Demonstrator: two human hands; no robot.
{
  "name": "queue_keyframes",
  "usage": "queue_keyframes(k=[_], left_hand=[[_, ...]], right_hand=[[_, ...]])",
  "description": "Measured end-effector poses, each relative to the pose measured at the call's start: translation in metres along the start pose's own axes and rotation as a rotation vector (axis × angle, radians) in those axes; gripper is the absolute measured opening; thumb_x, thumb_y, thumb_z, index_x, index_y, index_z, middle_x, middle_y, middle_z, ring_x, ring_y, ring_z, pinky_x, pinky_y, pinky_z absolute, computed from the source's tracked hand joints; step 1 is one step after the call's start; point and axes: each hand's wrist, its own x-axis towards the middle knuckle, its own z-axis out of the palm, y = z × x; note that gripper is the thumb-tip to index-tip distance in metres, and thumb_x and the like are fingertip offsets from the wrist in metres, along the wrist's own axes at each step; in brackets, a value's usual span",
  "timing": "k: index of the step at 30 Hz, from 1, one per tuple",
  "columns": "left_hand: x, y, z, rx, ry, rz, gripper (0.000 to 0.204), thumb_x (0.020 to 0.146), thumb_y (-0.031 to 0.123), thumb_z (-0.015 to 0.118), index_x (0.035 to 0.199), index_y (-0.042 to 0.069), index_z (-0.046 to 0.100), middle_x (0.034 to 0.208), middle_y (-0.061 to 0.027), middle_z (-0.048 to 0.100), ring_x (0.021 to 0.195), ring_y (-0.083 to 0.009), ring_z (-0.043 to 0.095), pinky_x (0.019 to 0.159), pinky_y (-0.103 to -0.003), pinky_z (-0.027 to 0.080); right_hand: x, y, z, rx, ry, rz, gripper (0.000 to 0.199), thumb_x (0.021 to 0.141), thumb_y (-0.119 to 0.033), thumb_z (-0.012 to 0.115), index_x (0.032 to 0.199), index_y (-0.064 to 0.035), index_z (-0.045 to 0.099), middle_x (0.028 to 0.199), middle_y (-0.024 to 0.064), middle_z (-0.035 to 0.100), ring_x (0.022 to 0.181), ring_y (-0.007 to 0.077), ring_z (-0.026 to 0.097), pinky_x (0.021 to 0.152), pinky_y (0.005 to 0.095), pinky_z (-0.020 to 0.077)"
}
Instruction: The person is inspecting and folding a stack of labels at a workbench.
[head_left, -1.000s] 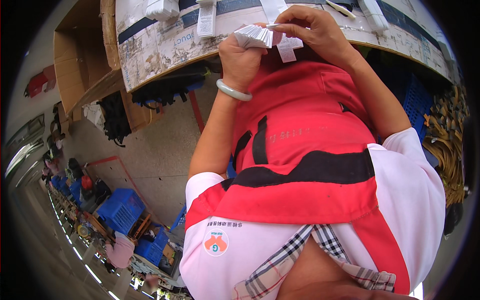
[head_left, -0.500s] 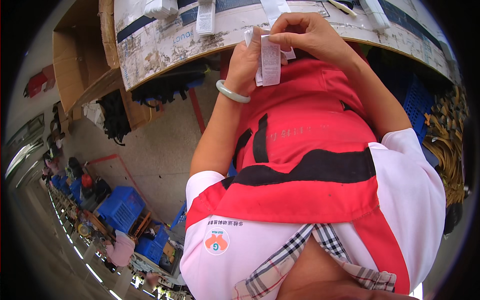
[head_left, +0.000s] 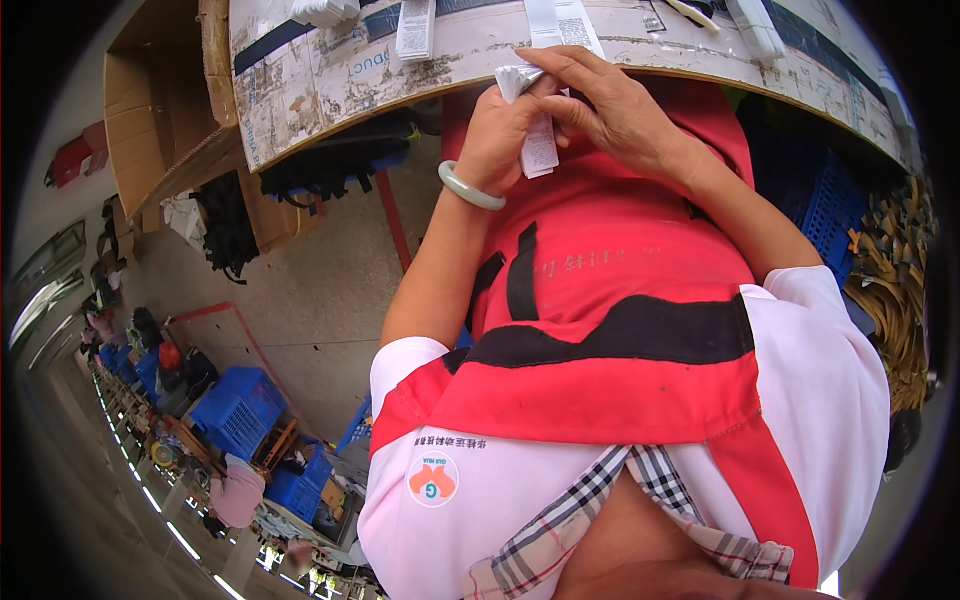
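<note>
left hand (head_left: pixel 500 125) pinching white label strip (head_left: pixel 538 150), strip hanging down over red apron (head_left: pixel 600 260) | right hand (head_left: pixel 615 110) closing fingers on the strip's folded top, touching left | both at edge of worn worktable (head_left: pixel 320 80) | pale bangle (head_left: pixel 470 187) sitting on left wrist

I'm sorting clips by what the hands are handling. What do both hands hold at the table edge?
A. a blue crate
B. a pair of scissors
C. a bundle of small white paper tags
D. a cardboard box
C: the left hand and right hand together pinch a bundle of white tags at the table edge.
</note>
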Motion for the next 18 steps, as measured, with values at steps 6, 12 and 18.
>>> queue_keyframes(k=[6, 12, 18], left_hand=[[-0.002, -0.002, -0.012, 0.013, -0.103, -0.008, 0.011, 0.095, 0.012, 0.058, 0.097, 0.001, 0.058, 0.07, -0.0022, 0.054, 0.053, -0.008, 0.045, 0.047, -0.022, 0.036], [-0.01, -0.005, -0.005, 0.263, -0.166, 0.015, 0.011, 0.095, 0.014, 0.061, 0.095, 0.003, 0.059, 0.069, 0.003, 0.049, 0.054, -0.0039, 0.038, 0.048, -0.02, 0.031], [-0.013, -0.014, -0.006, 0.273, -0.1, -0.061, 0.014, 0.093, 0.015, 0.063, 0.085, 0.003, 0.064, 0.065, 0.0021, 0.053, 0.051, -0.0038, 0.043, 0.043, -0.022, 0.032]], right_hand=[[0.008, -0.004, -0.018, 0.1, -0.063, 0.031, 0.045, 0.092, -0.028, 0.063, 0.134, -0.0133, 0.054, 0.112, 0.0121, 0.059, 0.098, 0.0255, 0.059, 0.086, 0.033, 0.0477], [0.017, 0.005, -0.022, 0.597, -0.241, 0.438, 0.012, 0.087, -0.015, 0.07, 0.085, -0.0035, 0.067, 0.088, -0.0007, 0.063, 0.081, 0.0076, 0.056, 0.076, 0.023, 0.0456], [0.023, 0.017, -0.02, 0.136, -0.009, 0.155, 0.015, 0.09, -0.018, 0.067, 0.09, -0.003, 0.068, 0.089, 0.0015, 0.064, 0.083, 0.0095, 0.058, 0.076, 0.0232, 0.046]])
